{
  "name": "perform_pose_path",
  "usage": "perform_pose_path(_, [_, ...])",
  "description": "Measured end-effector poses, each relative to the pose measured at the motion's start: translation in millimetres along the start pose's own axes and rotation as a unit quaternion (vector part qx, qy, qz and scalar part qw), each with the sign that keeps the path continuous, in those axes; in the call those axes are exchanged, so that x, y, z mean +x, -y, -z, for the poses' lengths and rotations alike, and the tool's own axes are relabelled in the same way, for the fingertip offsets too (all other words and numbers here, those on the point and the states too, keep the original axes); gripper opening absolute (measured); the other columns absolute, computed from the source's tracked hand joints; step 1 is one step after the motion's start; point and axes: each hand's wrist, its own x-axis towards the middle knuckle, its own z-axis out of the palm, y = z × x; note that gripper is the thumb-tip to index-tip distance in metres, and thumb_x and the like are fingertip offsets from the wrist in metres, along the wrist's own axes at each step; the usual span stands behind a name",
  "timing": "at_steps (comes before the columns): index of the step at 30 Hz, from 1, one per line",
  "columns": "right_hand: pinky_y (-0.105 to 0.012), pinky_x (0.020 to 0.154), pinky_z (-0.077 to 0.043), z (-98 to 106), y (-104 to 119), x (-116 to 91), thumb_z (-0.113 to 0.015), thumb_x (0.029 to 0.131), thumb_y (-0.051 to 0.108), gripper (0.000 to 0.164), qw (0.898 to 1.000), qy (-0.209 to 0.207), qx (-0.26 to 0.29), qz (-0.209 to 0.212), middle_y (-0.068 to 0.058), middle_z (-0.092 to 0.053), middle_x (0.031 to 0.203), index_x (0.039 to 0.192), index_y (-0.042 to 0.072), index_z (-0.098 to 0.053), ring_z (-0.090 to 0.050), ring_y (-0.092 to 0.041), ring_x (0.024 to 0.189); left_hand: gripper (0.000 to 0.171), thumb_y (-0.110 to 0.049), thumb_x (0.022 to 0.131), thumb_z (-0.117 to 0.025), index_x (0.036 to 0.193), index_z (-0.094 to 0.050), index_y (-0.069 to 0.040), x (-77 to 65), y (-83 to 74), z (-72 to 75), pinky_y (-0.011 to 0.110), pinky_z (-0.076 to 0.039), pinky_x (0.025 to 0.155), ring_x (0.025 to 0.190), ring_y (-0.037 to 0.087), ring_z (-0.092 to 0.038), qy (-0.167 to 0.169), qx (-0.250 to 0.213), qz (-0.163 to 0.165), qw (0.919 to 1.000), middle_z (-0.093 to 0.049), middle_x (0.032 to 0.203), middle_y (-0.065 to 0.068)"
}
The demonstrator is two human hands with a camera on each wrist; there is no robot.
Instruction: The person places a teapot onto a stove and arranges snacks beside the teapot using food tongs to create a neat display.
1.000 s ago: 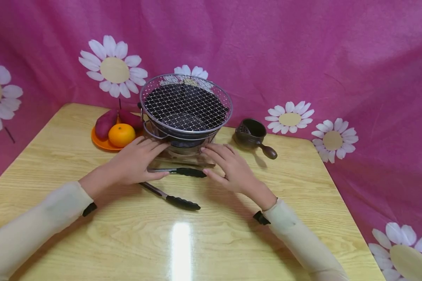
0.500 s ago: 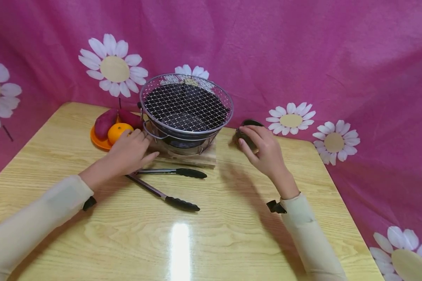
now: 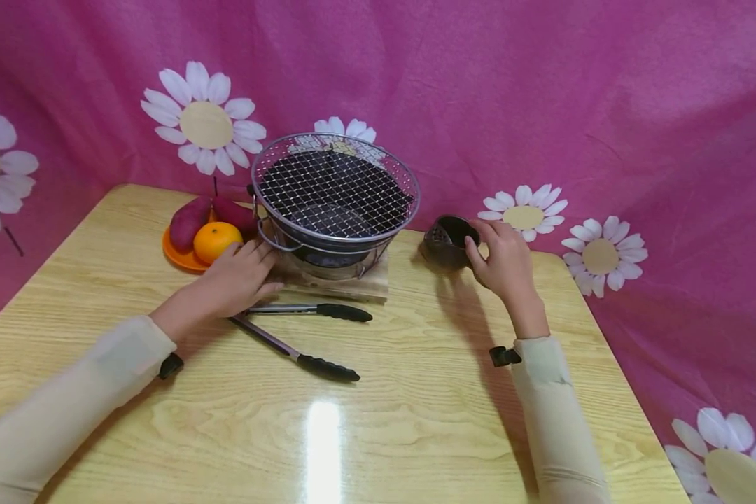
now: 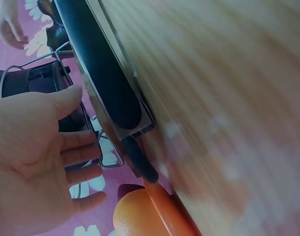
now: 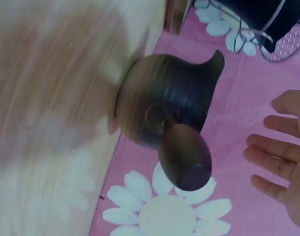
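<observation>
My right hand (image 3: 504, 262) reaches over a dark brown side-handled teapot (image 3: 437, 253), its fingertips close to the lidless rim and covering the handle in the head view. In the right wrist view the fingers (image 5: 273, 152) are spread beside the teapot, apart from its rounded handle (image 5: 187, 157). My left hand (image 3: 236, 280) holds nothing; it hovers with loosely extended fingers between the orange plate (image 3: 176, 260) and a round tabletop grill (image 3: 337, 245). Black-handled tongs (image 3: 327, 367) lie spread on the table below it, their joined end partly behind the hand.
A wire-mesh grate (image 3: 334, 189) tops the grill, which stands on a wooden board (image 3: 365, 288). An orange mandarin (image 3: 217, 241) and purple sweet potatoes (image 3: 189, 220) sit on the plate. A pink flowered cloth (image 3: 453, 105) hangs behind the wooden table (image 3: 416, 420).
My right hand has moved right, from the front of the grill to the teapot. My left hand has drawn slightly left and away from the grill. The objects stay in place.
</observation>
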Motion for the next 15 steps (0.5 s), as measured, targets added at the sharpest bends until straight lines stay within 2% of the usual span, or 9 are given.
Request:
perform_pose_path(6, [-0.059, 0.087, -0.05, -3, -9, -1, -0.066, 0.095, 0.023, 0.036, 0.997, 0.052, -0.034, -0.05, -0.023, -0.069, 0.111, 0.122, -0.001, -0.067, -0.065, -0.045, 0.102, 0.056, -0.035, 0.1, -0.063, 0.139, -0.054, 0.004, 4.4, -2.7, -2.9, 0.056, -0.042, 0.103, 0.128, 0.042, -0.052, -0.001, 0.014, -0.029, 0.9995, -0.053, 0.145, 0.025])
perform_pose_path(10, [-0.059, 0.083, -0.048, -7, -12, -4, -0.065, 0.096, 0.028, 0.038, 0.992, 0.088, -0.051, -0.073, -0.023, -0.066, 0.102, 0.121, -0.001, -0.065, -0.063, -0.045, 0.097, 0.055, -0.033, 0.099, -0.064, 0.139, -0.054, 0.004, 7.1, -3.6, -1.2, 0.057, -0.041, 0.109, 0.134, 0.044, -0.049, 0.016, 0.016, -0.039, 0.999, -0.051, 0.147, 0.025])
perform_pose_path(15, [-0.059, 0.084, -0.048, -11, -15, -4, -0.064, 0.097, 0.032, 0.039, 0.988, 0.115, -0.065, -0.082, -0.024, -0.065, 0.102, 0.114, -0.003, -0.062, -0.062, -0.045, 0.097, 0.051, -0.026, 0.098, -0.066, 0.137, -0.056, 0.004, 8.8, -4.7, 3.7, 0.059, -0.038, 0.113, 0.138, 0.044, -0.046, 0.023, 0.014, -0.048, 0.9985, -0.051, 0.147, 0.026])
